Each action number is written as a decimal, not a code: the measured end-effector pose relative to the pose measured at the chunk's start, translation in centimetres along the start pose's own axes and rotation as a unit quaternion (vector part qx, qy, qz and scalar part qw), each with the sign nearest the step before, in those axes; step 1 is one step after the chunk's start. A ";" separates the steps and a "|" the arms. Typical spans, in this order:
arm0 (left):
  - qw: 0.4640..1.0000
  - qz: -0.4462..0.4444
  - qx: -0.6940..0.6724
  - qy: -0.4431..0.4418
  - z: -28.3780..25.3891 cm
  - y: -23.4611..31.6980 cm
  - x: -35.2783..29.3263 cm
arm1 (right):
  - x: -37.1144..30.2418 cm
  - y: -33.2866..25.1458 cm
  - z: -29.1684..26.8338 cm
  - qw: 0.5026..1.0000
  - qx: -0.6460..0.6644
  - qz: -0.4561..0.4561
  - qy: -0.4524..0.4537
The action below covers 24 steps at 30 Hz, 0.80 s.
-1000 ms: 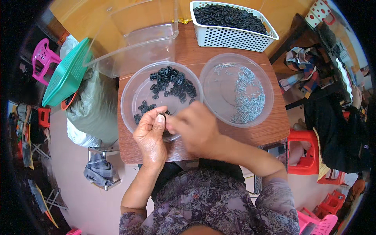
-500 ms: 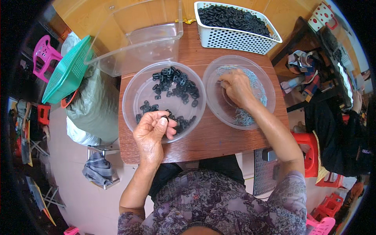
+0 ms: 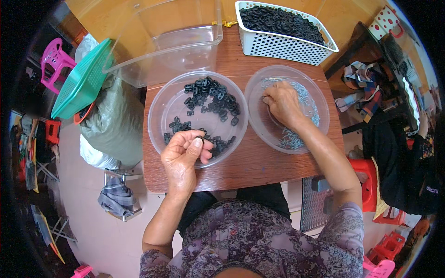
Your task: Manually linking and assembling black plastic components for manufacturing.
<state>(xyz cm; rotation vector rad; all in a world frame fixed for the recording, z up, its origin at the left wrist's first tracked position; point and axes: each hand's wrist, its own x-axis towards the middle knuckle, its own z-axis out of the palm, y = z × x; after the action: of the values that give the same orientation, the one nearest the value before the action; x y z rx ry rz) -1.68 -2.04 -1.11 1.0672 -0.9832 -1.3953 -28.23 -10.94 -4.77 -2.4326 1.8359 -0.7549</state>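
Over the near rim of a clear round bowl (image 3: pixel 160 99), my left hand (image 3: pixel 181 155) pinches a small black plastic piece (image 3: pixel 200 138) between thumb and forefinger; only part of it shows. Loose black oval pieces with holes (image 3: pixel 218 103) lie in that bowl, in a far heap and a near heap. My right hand (image 3: pixel 283 103) reaches into a second clear bowl (image 3: pixel 259 132) on the right, its fingers curled together. Thin silvery-blue pin-like pieces (image 3: pixel 292 139) line that bowl's right side. Whatever the right fingertips hold is hidden or too small to make out.
Behind the bowls stand a white perforated basket (image 3: pixel 287 51) full of black pieces and a clear empty bin (image 3: pixel 185 51). The brown table (image 3: pixel 232 173) ends just before my lap. Left of it are a green basket (image 3: pixel 83 83) and a stuffed sack (image 3: pixel 113 125).
The whole view has shifted slightly. My right hand's fingers have drawn in a little within the right bowl. My left hand keeps its pinch on the black plastic piece.
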 end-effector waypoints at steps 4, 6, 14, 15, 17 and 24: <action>1.000 -0.008 0.006 0.007 0.2 0.1 -0.1 | 0.2 0.0 0.5 0.999 -0.021 -0.035 0.015; 1.000 -0.008 0.005 0.007 0.2 0.2 -0.1 | 0.3 0.0 0.8 0.998 -0.028 -0.052 0.031; 1.000 -0.010 -0.011 0.003 0.1 0.2 0.0 | 0.1 -0.2 0.6 0.998 -0.003 -0.051 0.042; 1.000 -0.003 -0.013 0.011 0.0 0.1 0.0 | -0.1 -1.1 0.2 0.998 0.000 -0.054 0.042; 1.000 0.001 -0.016 0.021 0.0 -0.1 0.0 | -1.1 -4.0 -1.6 0.987 0.150 -0.008 0.049; 0.999 0.002 -0.026 0.021 1.5 0.1 0.1 | -2.1 -12.0 -2.0 0.943 0.262 -0.181 0.095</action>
<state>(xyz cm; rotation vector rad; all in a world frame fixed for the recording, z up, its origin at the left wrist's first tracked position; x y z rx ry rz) -3.12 -2.12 -0.59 1.0519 -0.9136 -1.3829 -18.56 -4.73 -0.39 -2.3985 1.0268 -1.3385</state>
